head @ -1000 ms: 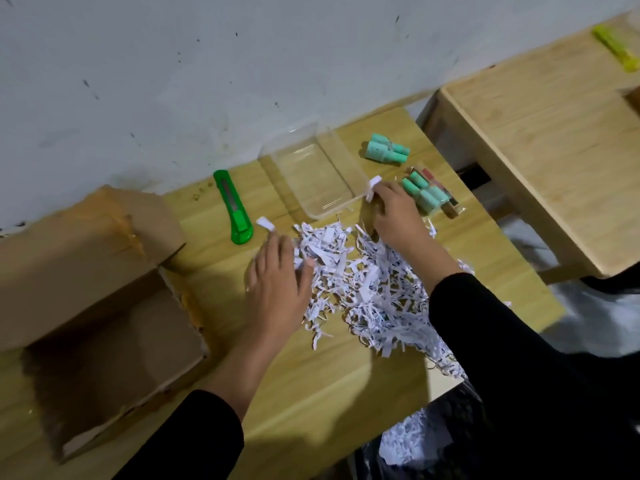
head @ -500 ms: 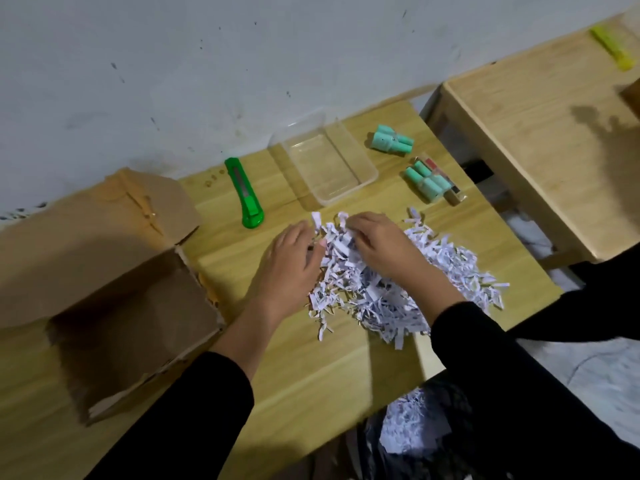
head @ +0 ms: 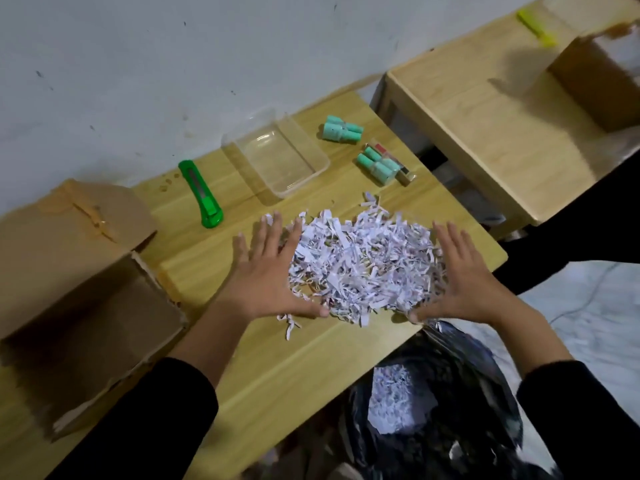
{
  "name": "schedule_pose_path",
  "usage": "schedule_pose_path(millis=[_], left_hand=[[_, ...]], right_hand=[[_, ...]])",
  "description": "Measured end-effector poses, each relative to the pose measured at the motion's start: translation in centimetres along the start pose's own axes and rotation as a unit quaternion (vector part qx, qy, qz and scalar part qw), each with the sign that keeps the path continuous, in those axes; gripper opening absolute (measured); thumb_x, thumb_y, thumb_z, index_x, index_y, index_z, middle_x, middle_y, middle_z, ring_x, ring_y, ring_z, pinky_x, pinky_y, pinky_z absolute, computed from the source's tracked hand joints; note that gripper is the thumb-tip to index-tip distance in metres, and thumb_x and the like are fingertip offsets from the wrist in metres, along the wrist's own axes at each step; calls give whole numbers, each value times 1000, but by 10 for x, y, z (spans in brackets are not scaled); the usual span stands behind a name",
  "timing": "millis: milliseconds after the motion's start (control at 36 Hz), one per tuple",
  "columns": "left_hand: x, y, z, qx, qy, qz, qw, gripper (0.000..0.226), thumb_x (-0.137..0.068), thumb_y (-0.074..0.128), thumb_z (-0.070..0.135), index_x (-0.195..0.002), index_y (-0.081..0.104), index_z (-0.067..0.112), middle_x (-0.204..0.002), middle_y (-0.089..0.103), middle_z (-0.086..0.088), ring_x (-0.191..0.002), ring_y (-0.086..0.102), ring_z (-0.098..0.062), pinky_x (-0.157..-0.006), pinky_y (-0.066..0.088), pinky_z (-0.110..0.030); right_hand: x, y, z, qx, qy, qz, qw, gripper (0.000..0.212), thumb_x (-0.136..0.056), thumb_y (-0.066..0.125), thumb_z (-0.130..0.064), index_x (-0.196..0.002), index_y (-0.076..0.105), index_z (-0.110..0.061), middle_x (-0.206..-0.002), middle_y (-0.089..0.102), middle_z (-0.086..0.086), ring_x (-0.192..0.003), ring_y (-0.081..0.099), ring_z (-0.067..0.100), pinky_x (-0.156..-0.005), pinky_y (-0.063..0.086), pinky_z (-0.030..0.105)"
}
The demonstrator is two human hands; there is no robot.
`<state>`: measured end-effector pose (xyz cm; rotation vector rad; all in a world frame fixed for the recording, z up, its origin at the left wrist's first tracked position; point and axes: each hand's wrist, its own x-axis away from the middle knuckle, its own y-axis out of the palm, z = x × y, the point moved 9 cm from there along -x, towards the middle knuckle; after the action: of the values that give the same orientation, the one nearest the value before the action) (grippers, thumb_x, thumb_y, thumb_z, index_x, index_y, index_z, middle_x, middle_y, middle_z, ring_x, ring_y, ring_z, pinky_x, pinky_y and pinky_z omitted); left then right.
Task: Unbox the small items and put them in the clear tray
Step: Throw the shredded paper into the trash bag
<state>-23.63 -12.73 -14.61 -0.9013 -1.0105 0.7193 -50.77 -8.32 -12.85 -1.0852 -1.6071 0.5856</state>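
Left hand [head: 266, 275] and right hand [head: 464, 278] are both palm down, fingers straight and spread, gripping nothing. Hands are well apart, thumbs pointing in toward each other. Forearms [head: 214, 327] are bare and angle in from the lower corners. Black sleeves [head: 156, 410] sit above the wrists.

There are two hands: one left hand [head: 266, 271] and one right hand [head: 464, 275]. I count one clear tray [head: 304, 180], one green cutter [head: 202, 195], one pile of paper strips [head: 363, 265], one black bag [head: 450, 393] and one yellow thing [head: 535, 24]. There are two bunches of green tubes [head: 343, 131] [head: 377, 164], two tables [head: 277, 362] [head: 485, 116] and two cardboard boxes [head: 86, 271] [head: 599, 81].
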Motion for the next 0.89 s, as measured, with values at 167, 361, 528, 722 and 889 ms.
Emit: schedule_pose_path(millis=[167, 361, 528, 722, 889], left_hand=[[-20, 9, 34, -38, 47, -35, 998, 148, -32, 50, 95, -134, -38, 35, -147, -41, -4, -137, -33, -31, -109, -5, -67], [-38, 15, 61, -51, 40, -66, 996, 145, -39, 62, 86, -139, -31, 36, -151, -34, -2, -141, -23, -32, -107, 8, -70], [-44, 5, 76, -94, 63, -27, 993, 135, -49, 60, 83, -147, -14, 27, -158, -6, -7, -144, 0, -33, -111, 16, -54], [-44, 0, 76, -36, 123, -2, 992, 108, -68, 69, 60, -149, 6, 23, -150, 18, -6, -134, 20, -27, -110, 28, -40], [-34, 4, 76, -4, 126, 0, 992, 94, -76, 70, 44, -148, 11, 25, -141, 25, -1, -124, 35, -23, -90, 41, -34]], right_hand=[[-17, 16, -19, 41, -7, -45, 998, 155, -35, 76, -73, -130, -41, -38, -145, -44, 3, -136, -32, 33, -113, -8, 52], [-40, 18, -50, 74, -48, -17, 996, 153, -38, 76, -73, -139, -32, -31, -151, -33, 11, -141, -15, 43, -115, 2, 54], [-46, 11, -69, 95, -95, 1, 991, 150, -41, 79, -67, -144, -22, -25, -156, -19, 7, -144, -3, 35, -115, 12, 51], [-44, 12, -72, 163, -123, 23, 979, 145, -40, 74, -74, -147, -12, -28, -152, 15, 6, -132, 24, 32, -104, 30, 50], [-38, 20, -81, 120, -160, 22, 980, 124, -50, 77, -65, -147, 7, -31, -148, 22, 8, -125, 32, 31, -100, 36, 40]])
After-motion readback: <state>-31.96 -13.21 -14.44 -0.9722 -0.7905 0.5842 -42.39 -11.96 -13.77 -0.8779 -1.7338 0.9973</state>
